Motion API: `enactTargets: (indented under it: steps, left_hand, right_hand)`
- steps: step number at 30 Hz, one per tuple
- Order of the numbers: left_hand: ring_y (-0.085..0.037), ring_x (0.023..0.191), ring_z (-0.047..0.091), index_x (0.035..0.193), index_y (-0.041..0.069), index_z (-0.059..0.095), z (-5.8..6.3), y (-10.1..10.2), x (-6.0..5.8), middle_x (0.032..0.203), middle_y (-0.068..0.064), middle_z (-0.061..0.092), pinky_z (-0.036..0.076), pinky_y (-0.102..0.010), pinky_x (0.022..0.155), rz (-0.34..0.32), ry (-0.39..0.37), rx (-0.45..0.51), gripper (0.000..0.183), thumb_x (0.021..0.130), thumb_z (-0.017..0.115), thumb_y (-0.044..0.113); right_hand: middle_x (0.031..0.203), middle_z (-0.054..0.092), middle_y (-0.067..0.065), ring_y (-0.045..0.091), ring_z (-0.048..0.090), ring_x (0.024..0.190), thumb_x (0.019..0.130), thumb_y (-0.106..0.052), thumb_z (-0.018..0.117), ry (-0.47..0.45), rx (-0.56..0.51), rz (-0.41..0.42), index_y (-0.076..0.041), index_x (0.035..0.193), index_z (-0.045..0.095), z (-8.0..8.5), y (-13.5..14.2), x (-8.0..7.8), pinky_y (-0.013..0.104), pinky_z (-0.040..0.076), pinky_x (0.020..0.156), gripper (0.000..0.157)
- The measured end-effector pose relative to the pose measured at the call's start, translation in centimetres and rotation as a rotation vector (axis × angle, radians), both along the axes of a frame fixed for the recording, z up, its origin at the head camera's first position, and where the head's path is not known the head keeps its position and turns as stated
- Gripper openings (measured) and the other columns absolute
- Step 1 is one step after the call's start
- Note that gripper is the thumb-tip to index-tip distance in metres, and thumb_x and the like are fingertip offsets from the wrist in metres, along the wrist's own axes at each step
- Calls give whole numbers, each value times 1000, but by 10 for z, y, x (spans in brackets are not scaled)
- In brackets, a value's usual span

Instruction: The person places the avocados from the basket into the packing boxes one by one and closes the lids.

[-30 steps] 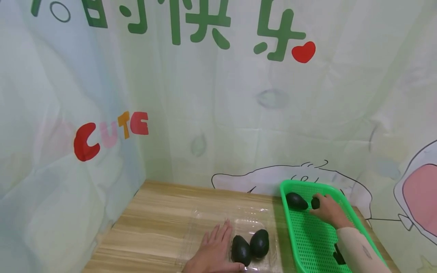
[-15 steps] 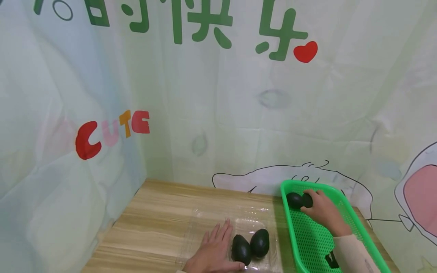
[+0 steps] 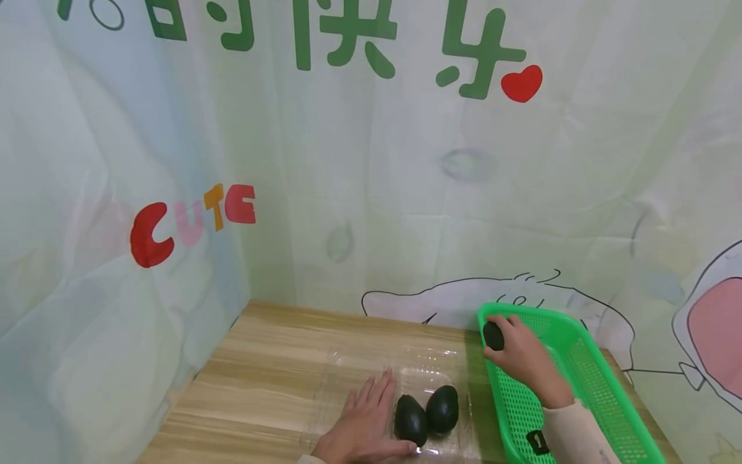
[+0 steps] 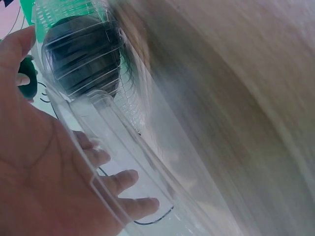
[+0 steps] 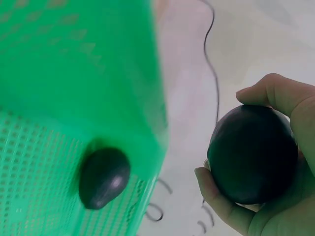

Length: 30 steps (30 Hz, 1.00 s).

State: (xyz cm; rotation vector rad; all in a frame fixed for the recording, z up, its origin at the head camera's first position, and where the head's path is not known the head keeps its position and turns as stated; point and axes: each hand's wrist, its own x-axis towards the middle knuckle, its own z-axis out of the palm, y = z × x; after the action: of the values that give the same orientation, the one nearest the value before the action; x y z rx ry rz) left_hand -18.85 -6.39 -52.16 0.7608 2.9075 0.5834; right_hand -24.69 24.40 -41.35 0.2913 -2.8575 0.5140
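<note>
Well left of the basket, coloured letters reading CUTE stood out on the cloth wall. The bench ran under the basket and out to its left. On that side lay the left hand, flat on a clear box, fingers straight and a little spread, holding nothing. Its thumb lay by the 1st of 2 dark avocados in the box, this one, the left avocado, farther from the basket; the right avocado leaned close beside it, nearer the basket. Then came the green basket itself. Over its far left corner, the right hand had thumb and fingers curled round a 3rd avocado. The right wrist view showed a 4th avocado lying inside the basket. Right of the basket, the wall bore a pink shape.
</note>
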Motion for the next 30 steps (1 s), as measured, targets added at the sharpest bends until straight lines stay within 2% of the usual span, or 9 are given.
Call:
enactTargets:
  steps: [7,15,23,30]
  left_hand:
    - [-38,142,24,154,11,18,2,0,-2,162,-7,11,24,-66,107,-3,-25,4,116,70,47,87]
    - [-37,142,25,154,11,18,-1,0,-3,162,-6,12,24,-66,106,0,-30,-3,119,68,45,89]
    - [-37,143,24,154,13,18,0,0,-4,162,-5,12,24,-66,106,-3,-44,-7,118,68,44,89]
    - [-36,143,24,154,14,19,0,0,-5,162,-4,12,23,-66,107,1,-73,-11,117,68,44,89]
  right_hand:
    - [112,54,15,22,51,79,79,-24,70,6,45,6,-12,133,53,4,-25,3,32,43,56,58]
    - [114,55,12,24,54,87,78,-30,71,12,57,19,-16,131,55,-4,-49,7,33,47,59,58]
    - [106,56,7,19,51,80,76,-27,73,43,49,54,-16,128,58,-9,-73,9,32,45,62,55]
    - [108,57,6,20,53,85,76,-31,73,20,58,55,-19,130,56,-13,-91,11,34,50,68,58]
